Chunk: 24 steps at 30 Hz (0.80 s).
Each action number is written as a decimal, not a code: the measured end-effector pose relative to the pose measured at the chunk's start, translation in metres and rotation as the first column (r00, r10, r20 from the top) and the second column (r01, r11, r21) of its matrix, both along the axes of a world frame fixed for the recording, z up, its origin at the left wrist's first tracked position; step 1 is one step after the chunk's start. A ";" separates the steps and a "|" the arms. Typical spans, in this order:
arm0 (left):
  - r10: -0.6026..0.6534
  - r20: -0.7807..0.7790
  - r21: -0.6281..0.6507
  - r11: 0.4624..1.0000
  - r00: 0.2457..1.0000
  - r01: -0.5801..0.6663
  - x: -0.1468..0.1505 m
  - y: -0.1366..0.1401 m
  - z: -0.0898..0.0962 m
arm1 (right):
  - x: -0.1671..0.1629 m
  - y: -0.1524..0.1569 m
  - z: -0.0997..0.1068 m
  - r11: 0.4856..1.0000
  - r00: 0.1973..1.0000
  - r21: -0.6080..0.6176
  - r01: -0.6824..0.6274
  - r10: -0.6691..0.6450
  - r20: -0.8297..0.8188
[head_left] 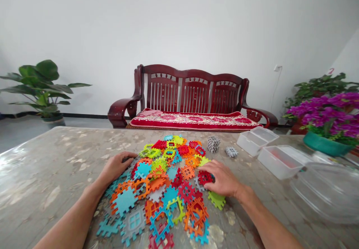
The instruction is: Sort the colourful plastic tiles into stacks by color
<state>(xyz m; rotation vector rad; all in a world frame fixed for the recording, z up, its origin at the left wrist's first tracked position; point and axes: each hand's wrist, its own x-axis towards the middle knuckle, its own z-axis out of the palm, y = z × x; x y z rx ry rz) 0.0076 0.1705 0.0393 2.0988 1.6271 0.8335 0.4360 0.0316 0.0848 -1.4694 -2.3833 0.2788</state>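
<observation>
A heap of flat interlocking puzzle tiles (170, 196) in blue, orange, green, red and grey is spread over the table. At its left edge rests my left hand (119, 165), fingers stretched along the outer tiles with nothing plainly held. On the right side, my right hand (224, 178) has its thumb and fingers around a red window-shaped tile (205, 178). A green tile (217, 199) lies just below that hand, and a grey tile (198, 185) is partly covered beside the red one. Behind the heap stands a stack of grey tiles (213, 144).
A smaller grey pile (231, 151) sits right of the stack. Clear plastic boxes (251, 144) and a transparent lid (328, 193) occupy the right side, near purple flowers in a teal pot (327, 143). A wooden bench (193, 92) stands beyond the table (56, 174).
</observation>
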 end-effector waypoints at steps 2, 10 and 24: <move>-0.001 -0.001 0.004 1.000 1.000 0.001 0.000 0.001 -0.001 | 0.000 0.000 -0.001 1.000 1.000 0.011 0.017 -0.017 0.001; 0.005 -0.027 0.016 1.000 1.000 -0.004 0.000 0.000 0.000 | -0.006 0.013 0.004 0.949 0.973 0.239 0.205 -0.172 -0.153; -0.001 -0.036 0.014 1.000 0.999 0.001 -0.001 0.000 0.000 | -0.019 -0.007 0.003 1.000 0.993 -0.015 -0.016 0.018 0.117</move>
